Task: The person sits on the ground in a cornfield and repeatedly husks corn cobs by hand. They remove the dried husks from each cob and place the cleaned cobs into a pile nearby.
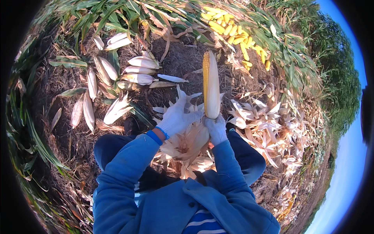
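My right hand (216,129), in a white glove, is closed around the base of an ear of corn (206,80). The ear stands upright, its yellow kernels bare along the left side and pale husk (212,87) still covering the right. Just left of it is my left hand (180,116), also gloved, with fingers apart and pointing toward the ear's lower end; I see nothing held in it. Loose, pale husks (187,146) lie in a heap between my legs, below both hands.
Several unpeeled ears (140,70) lie on the ground ahead and to the left. Husked yellow cobs (233,33) are piled at the far right. A large heap of discarded husks (269,128) spreads beside my right knee. Green corn stalks (117,13) border the far side.
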### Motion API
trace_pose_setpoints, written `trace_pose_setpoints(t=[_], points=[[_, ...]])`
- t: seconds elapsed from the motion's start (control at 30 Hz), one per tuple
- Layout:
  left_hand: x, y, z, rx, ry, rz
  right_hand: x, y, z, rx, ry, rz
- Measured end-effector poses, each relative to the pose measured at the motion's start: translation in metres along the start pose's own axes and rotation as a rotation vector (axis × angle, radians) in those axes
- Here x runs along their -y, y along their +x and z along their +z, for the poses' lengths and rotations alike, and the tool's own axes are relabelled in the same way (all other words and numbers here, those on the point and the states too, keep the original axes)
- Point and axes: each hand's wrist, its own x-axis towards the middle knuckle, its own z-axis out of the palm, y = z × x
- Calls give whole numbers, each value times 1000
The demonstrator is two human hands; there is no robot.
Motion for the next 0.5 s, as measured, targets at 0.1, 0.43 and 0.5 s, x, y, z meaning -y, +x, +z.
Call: trace_pose_setpoints(t=[0.1, 0.43, 0.5], points=[[-12, 15, -27, -119, -865, -82, -24, -25, 8, 112, -131, -46], [-9, -6, 6, -156, -443, -59, -104, -26, 65, 178, -208, 49], [-14, -14, 11, -160, -438, 8, -106, -24, 71, 231, -181, 101]])
